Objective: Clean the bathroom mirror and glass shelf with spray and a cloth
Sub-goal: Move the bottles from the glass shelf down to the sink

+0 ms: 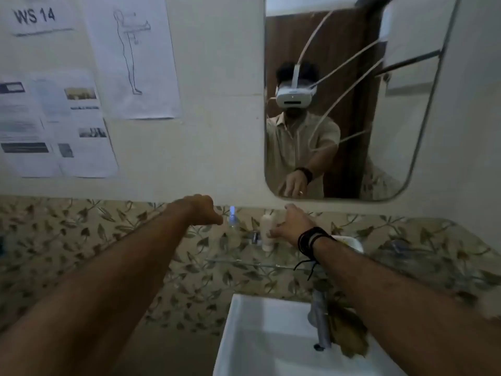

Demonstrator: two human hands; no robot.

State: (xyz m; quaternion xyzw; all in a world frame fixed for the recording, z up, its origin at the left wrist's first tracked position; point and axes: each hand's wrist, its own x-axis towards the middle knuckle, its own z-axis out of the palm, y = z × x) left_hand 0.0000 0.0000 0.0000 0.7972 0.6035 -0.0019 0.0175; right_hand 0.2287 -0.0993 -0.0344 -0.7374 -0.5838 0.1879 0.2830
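Note:
The mirror point(352, 109) hangs on the wall at upper right and reflects a person wearing a headset. Below it, the glass shelf point(244, 263) carries a clear spray bottle with a blue top point(232, 216) and a white bottle point(267, 232). My left hand point(202, 210) reaches out just left of the spray bottle with its fingers curled away from me; whether it grips the bottle is hidden. My right hand point(292, 223) is wrapped around the white bottle's right side, thumb on its front. A yellow-brown cloth point(348, 335) hangs over the tap point(320, 321).
A white sink point(257, 337) sits below the shelf. A white dish point(351, 241) stands on the shelf behind my right wrist. Leaf-patterned tiles cover the lower wall. Paper sheets point(54, 123) are stuck to the wall at left.

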